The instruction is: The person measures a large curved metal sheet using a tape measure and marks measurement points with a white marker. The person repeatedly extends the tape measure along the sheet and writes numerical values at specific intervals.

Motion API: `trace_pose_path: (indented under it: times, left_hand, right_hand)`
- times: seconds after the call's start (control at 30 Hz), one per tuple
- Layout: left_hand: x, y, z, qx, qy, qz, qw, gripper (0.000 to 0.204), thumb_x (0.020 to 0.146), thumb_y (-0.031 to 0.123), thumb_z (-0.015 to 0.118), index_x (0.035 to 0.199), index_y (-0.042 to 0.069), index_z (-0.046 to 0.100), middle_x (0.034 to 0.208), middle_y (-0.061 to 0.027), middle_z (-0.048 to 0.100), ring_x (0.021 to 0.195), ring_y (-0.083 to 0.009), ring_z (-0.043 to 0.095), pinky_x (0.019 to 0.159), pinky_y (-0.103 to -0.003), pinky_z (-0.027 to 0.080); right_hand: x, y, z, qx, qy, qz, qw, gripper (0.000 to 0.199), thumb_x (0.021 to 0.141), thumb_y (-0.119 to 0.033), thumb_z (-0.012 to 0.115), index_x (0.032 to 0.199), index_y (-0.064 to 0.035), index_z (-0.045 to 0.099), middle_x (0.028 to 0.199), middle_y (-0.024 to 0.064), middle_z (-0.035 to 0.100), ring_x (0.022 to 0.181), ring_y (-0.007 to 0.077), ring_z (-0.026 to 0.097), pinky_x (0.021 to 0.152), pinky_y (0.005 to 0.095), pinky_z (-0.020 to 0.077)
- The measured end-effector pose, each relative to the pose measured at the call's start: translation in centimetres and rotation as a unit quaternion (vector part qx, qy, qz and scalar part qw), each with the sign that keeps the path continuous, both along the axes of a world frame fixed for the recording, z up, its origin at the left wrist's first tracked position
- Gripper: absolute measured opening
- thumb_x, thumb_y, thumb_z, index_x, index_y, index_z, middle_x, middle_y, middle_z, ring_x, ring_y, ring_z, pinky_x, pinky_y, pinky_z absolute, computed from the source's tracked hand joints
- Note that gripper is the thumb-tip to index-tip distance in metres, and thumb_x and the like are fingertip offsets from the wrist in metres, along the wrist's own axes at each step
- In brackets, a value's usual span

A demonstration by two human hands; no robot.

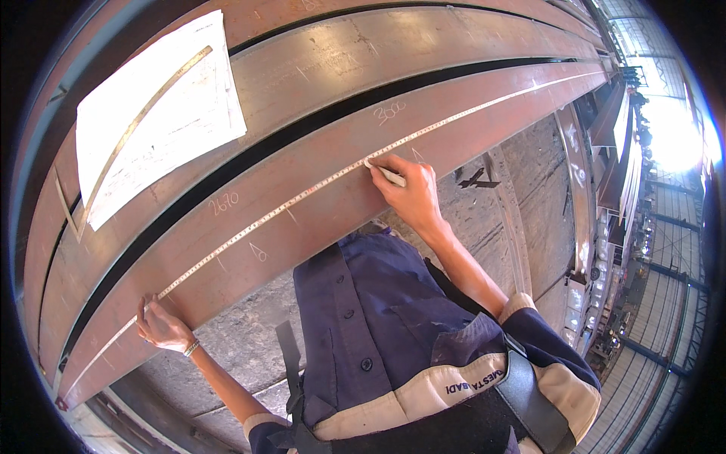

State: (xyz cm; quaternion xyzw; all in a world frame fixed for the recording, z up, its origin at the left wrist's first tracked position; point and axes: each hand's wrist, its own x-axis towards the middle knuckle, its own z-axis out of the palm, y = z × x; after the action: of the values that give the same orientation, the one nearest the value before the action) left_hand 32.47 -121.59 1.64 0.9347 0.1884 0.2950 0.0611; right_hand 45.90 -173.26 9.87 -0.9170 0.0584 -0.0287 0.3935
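A long reddish-brown steel beam (333,219) stretches across in front of me, with chalk marks and written figures on its face. A pale measuring tape (280,209) lies stretched along it. Near the beam's left end, my left hand (164,327) has its fingers curled at the tape, gripping it against the steel. My right hand (411,193) is closed round a white chalk stick (393,178). Its fingertips rest at the tape's lower edge, a little right of the middle of the beam.
Beyond a dark gap lies another steel beam (318,68). White paper sheets (189,98) rest on it at the far left, under a narrow brass-coloured strip (147,110). A metal square (72,212) is beside them. A dark metal piece (478,180) lies below the beam.
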Motion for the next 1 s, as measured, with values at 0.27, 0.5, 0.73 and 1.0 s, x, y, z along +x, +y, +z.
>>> trace_pose_path:
  times: [0.27,0.5,0.73,1.0]
  left_hand:
    - [-0.1,0.0,-0.1,-0.004,0.003,0.008,1.000,0.035,0.108,0.038,0.062,0.102,0.013,0.085,0.123,-0.0042,0.076,0.114,-0.0293,0.065,0.100,-0.048,0.051]
    - [-0.2,0.4,-0.7,0.011,-0.002,0.017,1.000,0.035,0.107,0.041,0.062,0.102,0.015,0.086,0.125,-0.0030,0.075,0.117,-0.0303,0.064,0.099,-0.049,0.052]
    - [0.1,0.0,-0.1,0.014,-0.005,0.006,1.000,0.031,0.108,0.037,0.063,0.102,0.016,0.086,0.123,-0.0037,0.075,0.113,-0.0296,0.065,0.097,-0.048,0.052]
    - [0.3,0.3,-0.3,0.030,-0.026,-0.019,0.999,0.029,0.108,0.034,0.063,0.104,0.014,0.084,0.121,-0.0058,0.077,0.109,-0.0304,0.068,0.097,-0.048,0.052]
  right_hand:
    - [0.9,0.2,1.7,-0.057,0.040,0.035,0.997,0.021,0.086,-0.015,0.073,0.101,-0.0026,0.080,0.091,0.0222,0.077,0.088,0.0415,0.076,0.084,0.0450,0.0599]
    - [0.4,-3.3,7.5,-0.075,0.131,0.046,0.987,0.020,0.085,-0.015,0.075,0.099,-0.0033,0.081,0.089,0.0193,0.078,0.085,0.0355,0.078,0.081,0.0414,0.0601]
    - [-0.4,-3.7,6.3,-0.007,0.147,-0.011,0.989,0.022,0.091,-0.016,0.079,0.108,-0.0031,0.082,0.097,0.0135,0.082,0.092,0.0202,0.080,0.082,0.0338,0.0598]
    - [-1.7,-5.3,5.2,0.051,0.112,-0.081,0.989,0.021,0.091,-0.017,0.078,0.107,-0.0029,0.080,0.098,0.0170,0.082,0.094,0.0270,0.081,0.085,0.0362,0.0604]
